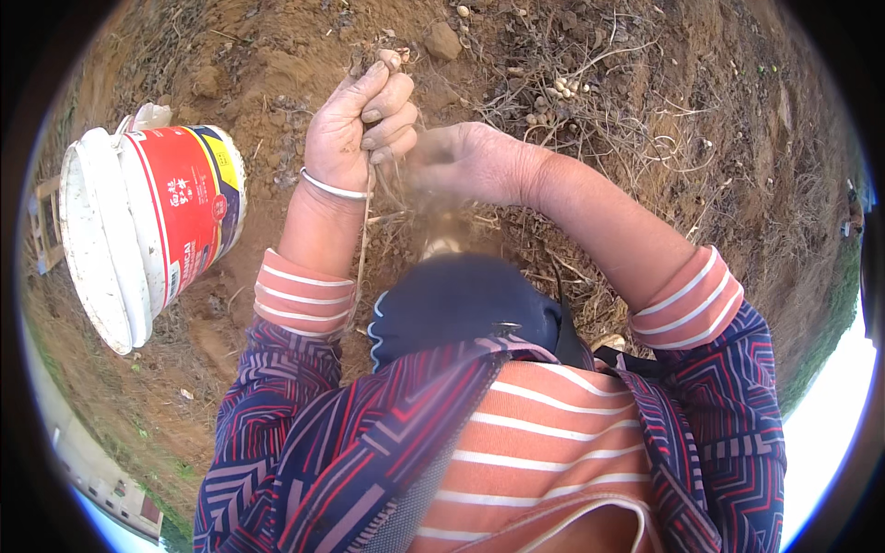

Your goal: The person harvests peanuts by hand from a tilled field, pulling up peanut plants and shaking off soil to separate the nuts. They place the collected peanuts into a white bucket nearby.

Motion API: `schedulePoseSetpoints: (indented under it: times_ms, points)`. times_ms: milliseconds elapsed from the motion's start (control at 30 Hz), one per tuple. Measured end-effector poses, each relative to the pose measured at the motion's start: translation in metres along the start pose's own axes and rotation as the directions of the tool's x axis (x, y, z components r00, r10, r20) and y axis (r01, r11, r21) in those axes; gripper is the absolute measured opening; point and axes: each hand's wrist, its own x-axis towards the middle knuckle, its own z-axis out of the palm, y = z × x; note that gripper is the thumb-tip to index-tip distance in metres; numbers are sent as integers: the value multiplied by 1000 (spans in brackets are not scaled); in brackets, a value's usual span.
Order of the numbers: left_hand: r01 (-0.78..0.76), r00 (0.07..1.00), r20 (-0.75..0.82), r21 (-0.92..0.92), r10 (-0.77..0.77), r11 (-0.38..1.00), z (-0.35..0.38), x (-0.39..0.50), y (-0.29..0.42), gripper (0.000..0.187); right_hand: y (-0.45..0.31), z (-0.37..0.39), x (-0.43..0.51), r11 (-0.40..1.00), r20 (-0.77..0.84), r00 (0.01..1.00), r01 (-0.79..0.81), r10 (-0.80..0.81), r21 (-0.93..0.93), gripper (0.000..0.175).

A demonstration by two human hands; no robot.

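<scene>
My left hand [380, 114], with a bangle on its wrist, is closed around dry plant stems [364, 235], which hang down past the forearm. Soil-covered roots or pods show at its fingertips. Close beside it on the right is my right hand [460, 162], blurred by motion, its fingers near the stems; whether it grips anything cannot be told. Several pale peanut pods [567, 88] lie on dried plants [622, 138] beyond the right forearm.
A white plastic bucket [187, 200] with a red label stands at the left, its rim tilted in the fisheye view. Behind it is a wooden frame [48, 225]. A clod [442, 41] lies on the brown soil ahead. Part of a distant person [854, 214] shows at the far right.
</scene>
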Motion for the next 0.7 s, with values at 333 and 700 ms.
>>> schedulePoseSetpoints:
  times_ms: [333,700]
  points:
    - [93,975,215,-175,-54,980,15,8,7,19,-13,-1,-11,986,61,994,79,-89,148,38]
    - [148,936,343,-186,-76,971,35,0,-1,20,12,-37,-24,800,-234,961,23,148,599,28]
